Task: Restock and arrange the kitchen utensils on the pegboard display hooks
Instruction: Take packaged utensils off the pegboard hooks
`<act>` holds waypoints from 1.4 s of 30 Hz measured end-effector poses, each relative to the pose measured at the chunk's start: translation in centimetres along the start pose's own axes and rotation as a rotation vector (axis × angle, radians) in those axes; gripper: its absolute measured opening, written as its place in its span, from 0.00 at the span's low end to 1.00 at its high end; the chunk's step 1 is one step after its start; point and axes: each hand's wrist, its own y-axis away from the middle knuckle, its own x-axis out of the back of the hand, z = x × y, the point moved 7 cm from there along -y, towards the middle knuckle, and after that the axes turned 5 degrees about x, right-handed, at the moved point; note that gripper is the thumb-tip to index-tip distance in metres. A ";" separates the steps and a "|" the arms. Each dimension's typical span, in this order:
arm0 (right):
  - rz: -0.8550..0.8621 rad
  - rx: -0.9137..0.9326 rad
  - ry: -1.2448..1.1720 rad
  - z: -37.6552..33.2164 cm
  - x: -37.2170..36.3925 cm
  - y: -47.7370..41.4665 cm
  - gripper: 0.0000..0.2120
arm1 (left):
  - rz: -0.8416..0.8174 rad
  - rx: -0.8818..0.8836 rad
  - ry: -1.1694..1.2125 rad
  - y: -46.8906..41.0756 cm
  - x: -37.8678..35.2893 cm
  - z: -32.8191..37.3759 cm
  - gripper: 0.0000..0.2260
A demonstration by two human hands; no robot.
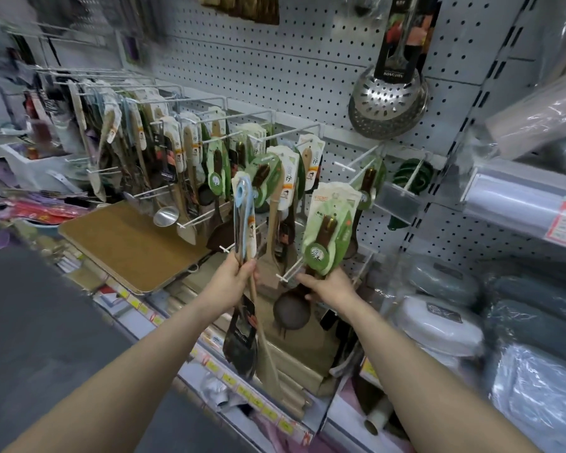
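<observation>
My left hand [234, 276] grips a bunch of long utensils [244, 210]: a blue-handled one, a wooden spatula and a dark one in black packaging that hangs below the hand. My right hand [329, 286] holds a dark ladle with a green and white card [327, 230] by its handle; the ladle's bowl [290, 310] hangs to the left of the hand. Its card sits just above a white hook [290, 269] of the grey pegboard [275, 67]. Several more carded utensils [216, 165] hang on hooks behind.
A steel perforated skimmer [388, 103] hangs high on the right. A brown cutting board [128, 243] lies on the shelf at the left. Bare hooks [353, 161] jut out right of the ladles. Wrapped grey goods [536, 305] fill the shelves at right. Price tags line the shelf edge [242, 390].
</observation>
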 end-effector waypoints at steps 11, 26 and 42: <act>-0.054 0.089 0.349 -7.7 -10.6 2.8 0.11 | 0.057 0.035 -0.017 2.4 12.9 -2.2 0.03; -0.291 0.487 0.504 -25.0 -36.8 1.7 0.24 | 0.359 0.004 -0.037 5.4 38.9 -5.0 0.03; -0.547 0.685 0.505 -35.9 -60.8 -12.5 0.16 | 0.638 0.124 -0.077 -3.7 62.1 -11.3 0.06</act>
